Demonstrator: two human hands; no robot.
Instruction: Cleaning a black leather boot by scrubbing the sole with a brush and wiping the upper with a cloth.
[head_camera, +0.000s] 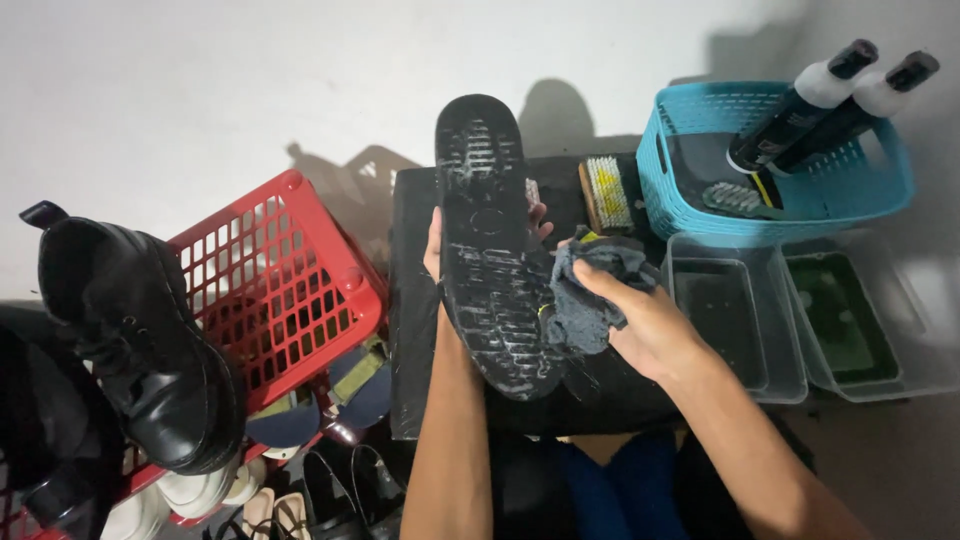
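My left hand (436, 243) grips a black shoe (490, 250) from behind, sole turned up toward me; the tread looks wet and smeared with pale residue. My right hand (640, 320) holds a crumpled dark grey cloth (590, 290) pressed against the right edge of the sole. Both are held over a black mat (415, 330) on the floor.
A red basket (290, 280) at left holds a black boot (140, 340) on its rim, with several shoes below. A wooden brush (606, 193) lies on the mat. A blue basket (780, 160) holds two bottles (830, 100). Two clear tubs (735, 310) sit at right.
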